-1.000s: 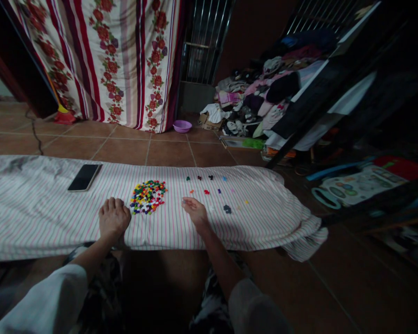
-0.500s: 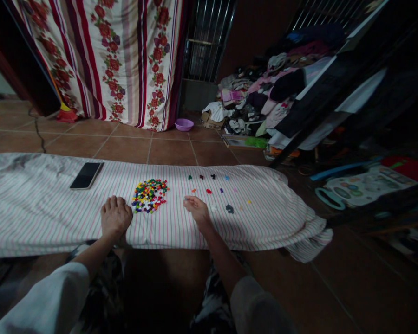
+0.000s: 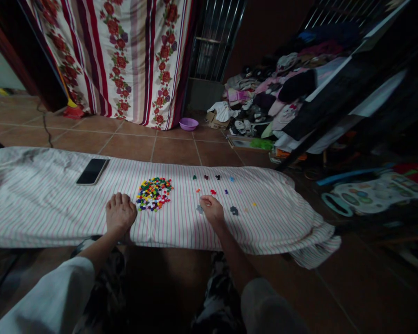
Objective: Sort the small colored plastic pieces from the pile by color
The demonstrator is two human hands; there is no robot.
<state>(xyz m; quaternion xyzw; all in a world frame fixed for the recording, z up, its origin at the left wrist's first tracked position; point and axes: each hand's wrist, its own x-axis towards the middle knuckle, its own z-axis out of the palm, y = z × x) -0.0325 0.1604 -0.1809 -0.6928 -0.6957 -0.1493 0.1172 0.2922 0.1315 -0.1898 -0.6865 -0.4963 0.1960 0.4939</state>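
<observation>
My left hand (image 3: 120,212) lies flat on the striped cloth, fingers stretched out. Right beside it is a pile of small multicoloured beads (image 3: 153,195). Over the cloth to the right of the pile, my right hand (image 3: 212,209) has thumb and forefinger pinched together; whatever is in the pinch is too small to make out. A light grey bead cluster (image 3: 199,209) lies just below its fingertips. Beyond and to the right are small sorted groups: red beads (image 3: 213,192), orange (image 3: 198,190), dark green (image 3: 194,177), black (image 3: 218,177), light blue (image 3: 231,179) and dark grey (image 3: 234,211).
A phone (image 3: 92,171) lies on the cloth at the left. The striped cloth (image 3: 264,222) covers a long low surface. Beyond stand a floral curtain (image 3: 139,60), a purple basin (image 3: 188,124) and a heap of clothes (image 3: 261,97). A colourful plastic toy (image 3: 365,192) is at the right.
My right hand has moved right, from beside the pile to the sorted groups, uncovering the light grey cluster. The left hand stays flat. The whole view has shifted slightly.
</observation>
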